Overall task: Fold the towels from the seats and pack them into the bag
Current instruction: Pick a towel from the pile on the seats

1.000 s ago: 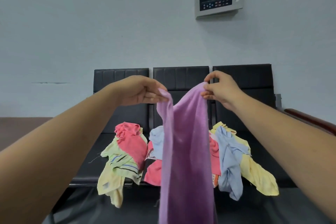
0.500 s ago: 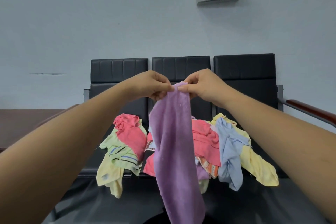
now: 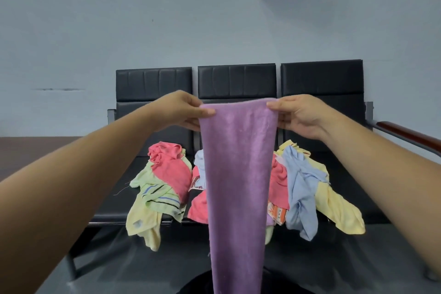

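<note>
- The left hand (image 3: 183, 112) pinches one upper corner of the purple towel (image 3: 238, 162) between thumb and fingers. The right hand (image 3: 300, 114) pinches the other corner, and the top edge is stretched level between them.
- The purple towel hangs in the air in front of the bench (image 3: 114, 207), narrowing downward. Its lower end runs out of view.
- Both holds are at the very corners. My guess is that a tug or shake to square the cloth could pull a corner free and let that side drop.
- The hanging sides are uneven, so a fold made now would likely come out skewed.
- The loose towels (image 3: 171, 169) lie heaped on the bench behind, and several droop over its front edge. A swinging tail could drag one off.
- A dark rounded shape (image 3: 198, 286) sits below. I cannot tell if it is the bag.
</note>
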### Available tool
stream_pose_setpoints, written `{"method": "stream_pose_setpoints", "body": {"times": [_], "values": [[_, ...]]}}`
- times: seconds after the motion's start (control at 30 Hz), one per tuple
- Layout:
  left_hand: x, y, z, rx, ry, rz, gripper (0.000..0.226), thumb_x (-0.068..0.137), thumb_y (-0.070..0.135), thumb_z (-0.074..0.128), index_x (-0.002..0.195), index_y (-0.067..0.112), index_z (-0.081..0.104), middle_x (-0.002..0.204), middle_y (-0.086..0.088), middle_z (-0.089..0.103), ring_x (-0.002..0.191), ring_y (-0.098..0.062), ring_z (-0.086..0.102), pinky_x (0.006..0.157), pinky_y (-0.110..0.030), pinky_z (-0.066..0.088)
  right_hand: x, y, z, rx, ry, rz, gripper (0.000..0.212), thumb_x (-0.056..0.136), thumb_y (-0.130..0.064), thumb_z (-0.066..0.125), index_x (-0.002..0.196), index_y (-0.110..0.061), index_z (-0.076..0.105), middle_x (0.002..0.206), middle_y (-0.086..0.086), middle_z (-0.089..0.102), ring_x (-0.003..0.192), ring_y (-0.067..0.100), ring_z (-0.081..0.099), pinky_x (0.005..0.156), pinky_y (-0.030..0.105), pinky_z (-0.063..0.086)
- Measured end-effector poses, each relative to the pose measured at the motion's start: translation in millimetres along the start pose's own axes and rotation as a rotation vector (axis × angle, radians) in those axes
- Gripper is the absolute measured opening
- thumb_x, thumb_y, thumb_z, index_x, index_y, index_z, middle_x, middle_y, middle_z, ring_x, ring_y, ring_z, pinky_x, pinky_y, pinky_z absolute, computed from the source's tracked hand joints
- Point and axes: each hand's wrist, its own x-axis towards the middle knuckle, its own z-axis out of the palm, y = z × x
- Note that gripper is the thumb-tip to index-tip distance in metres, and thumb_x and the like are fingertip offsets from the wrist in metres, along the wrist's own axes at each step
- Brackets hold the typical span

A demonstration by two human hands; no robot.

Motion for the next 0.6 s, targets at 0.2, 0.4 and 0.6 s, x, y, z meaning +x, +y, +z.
{"method": "stream_pose_setpoints", "body": {"times": [0.2,0.4,0.6], "values": [[11.3,-2.4,11.6,-0.146,0.277,0.109,0.029,0.087,0.021,0.078,0.106,0.001,0.069,0.099,-0.018,0.075,0.091,-0.023,0.075,0.074,-0.025,0.06,12.1,-0.4,2.1,0.173,0.03,-0.058,0.021,0.083,-0.003,0.077,0.099,-0.007,0.066,0.112,0.013,0.07,0.105,0.026,0.069,0.093,0.041,0.059],[16.6,-18.4,35.4,-0.236,0.123,0.091,0.018,0.093,0.014,0.07,0.101,-0.002,0.068,0.096,-0.014,0.075,0.091,-0.02,0.073,0.078,-0.025,0.058,1.2,21.1,5.5,-0.243,-0.118,-0.038,0.021,0.087,-0.002,0.074,0.107,0.004,0.074,0.101,0.014,0.076,0.089,0.015,0.073,0.074,0.02,0.059],[25.7,-12.4,59.6,-0.254,0.002,0.112,0.005,0.092,0.008,0.07,0.092,0.004,0.067,0.091,-0.013,0.072,0.084,-0.018,0.069,0.077,-0.027,0.057,-1.3,43.8,30.0,-0.19,-0.369,0.017,0.008,0.087,-0.001,0.071,0.095,-0.003,0.069,0.086,0.01,0.071,0.083,0.019,0.071,0.076,0.033,0.061]]}}
